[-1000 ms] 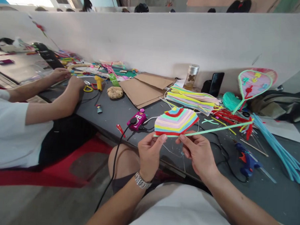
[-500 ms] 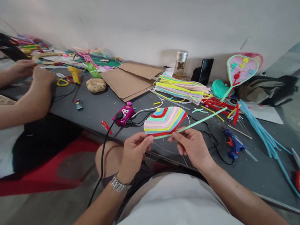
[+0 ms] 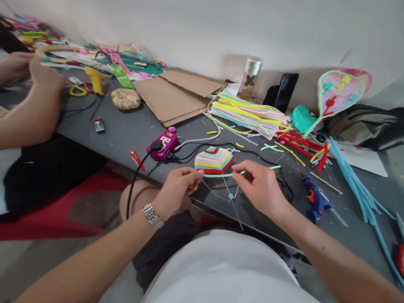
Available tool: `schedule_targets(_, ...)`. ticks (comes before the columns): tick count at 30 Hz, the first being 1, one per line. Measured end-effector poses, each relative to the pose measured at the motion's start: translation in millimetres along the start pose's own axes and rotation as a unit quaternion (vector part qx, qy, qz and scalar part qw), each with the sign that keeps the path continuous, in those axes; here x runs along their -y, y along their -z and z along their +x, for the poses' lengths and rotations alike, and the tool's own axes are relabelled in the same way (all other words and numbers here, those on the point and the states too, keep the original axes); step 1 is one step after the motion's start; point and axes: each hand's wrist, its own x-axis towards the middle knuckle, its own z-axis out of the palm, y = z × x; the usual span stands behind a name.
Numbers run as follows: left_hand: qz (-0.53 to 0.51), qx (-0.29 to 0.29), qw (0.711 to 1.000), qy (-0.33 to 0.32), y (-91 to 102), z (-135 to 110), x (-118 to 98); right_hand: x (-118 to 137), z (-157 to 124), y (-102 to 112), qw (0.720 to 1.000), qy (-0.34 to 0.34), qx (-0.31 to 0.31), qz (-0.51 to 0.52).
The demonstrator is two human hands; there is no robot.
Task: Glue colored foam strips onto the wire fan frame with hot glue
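Left hand (image 3: 177, 189) in a narrow pinch, thumb and fingertips (image 3: 198, 172) on the left end of a pale green strip (image 3: 221, 175); wristwatch (image 3: 152, 216) on that wrist; right hand (image 3: 259, 186) also narrow, fingertips (image 3: 236, 169) at the strip's right part, apparently pinching it, slight blur; strip runs taut-looking along the lower edge of a multicolour striped chevron panel (image 3: 214, 161), panel sits just above the strip, between the hands, over the grey table (image 3: 122, 141); thin wire (image 3: 216, 192) with a small blue piece (image 3: 231, 196) hangs below the strip, near the table's front edge; black cable (image 3: 222, 146) passes just behind the panel, from a pink plug-in device (image 3: 162, 144); room is tight in front, table edge sits right under the hands, person's lap below; open grey table on the left, between the hands and a lump of sponge-like material (image 3: 125, 99); behind the panel, a stack of striped strips (image 3: 248, 115), then cardboard sheets (image 3: 177, 94); to the right, red pipe cleaners (image 3: 301, 144), blue glue gun (image 3: 315, 203), long blue strips (image 3: 354, 185); a co-worker's hands (image 3: 31, 70) at far left, well apart, near a yellow glue gun (image 3: 96, 80); finished racket-shaped craft (image 3: 338, 92) leans on the back wall.
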Motion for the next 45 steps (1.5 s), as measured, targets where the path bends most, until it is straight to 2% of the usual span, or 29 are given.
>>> schedule_targets(2, 0.01, -0.015, 1.0, 0.025, 7.3, -3.5, 2.7, -7.2, 10.4, -18.5, 0.981, 0.14, 0.071, -0.113)
schedule_targets(4, 0.027, -0.03, 0.998, 0.048, 14.7, -8.7, 5.3, -14.7, 20.8, -38.1, 0.945, 0.236, 0.137, -0.183)
schedule_targets(6, 0.051, -0.045, 0.996, 0.058, 21.0, -14.0, 7.3, -22.2, 29.9, -55.3, 0.919, 0.287, 0.163, -0.214)
schedule_targets(9, 0.084, -0.062, 0.993, 0.06, 28.6, -21.3, 9.8, -32.2, 38.0, -72.6, 0.91, 0.322, 0.164, -0.204)
schedule_targets(13, 0.138, -0.082, 0.986, 0.038, 36.5, -30.8, 15.6, -42.1, 36.7, -82.2, 0.921, 0.32, 0.156, -0.159)
schedule_targets(18, 0.224, -0.121, 0.962, -0.095, 42.9, -37.7, 32.3, -47.3, 31.9, -85.0, 0.939, 0.299, 0.14, -0.094)
schedule_targets(22, 0.262, -0.16, 0.933, -0.187, 43.6, -35.6, 50.0, -48.7, 31.9, -85.3, 0.942, 0.294, 0.142, -0.077)
schedule_targets(27, 0.319, -0.165, 0.892, -0.273, 43.1, -31.1, 58.3, -48.9, 30.5, -84.4, 0.941, 0.294, 0.145, -0.083)
schedule_targets(31, 0.355, -0.166, 0.878, -0.274, 44.7, -29.5, 56.0, -46.3, 30.1, -81.1, 0.944, 0.271, 0.159, -0.098)
schedule_targets(38, 0.358, -0.155, 0.893, -0.225, 43.0, -29.0, 47.6, -41.6, 32.4, -69.7, 0.945, 0.229, 0.183, -0.144)
schedule_targets(45, 0.367, -0.159, 0.882, -0.25, 37.4, -30.4, 45.4, -42.0, 36.7, -58.5, 0.94, 0.221, 0.199, -0.17)
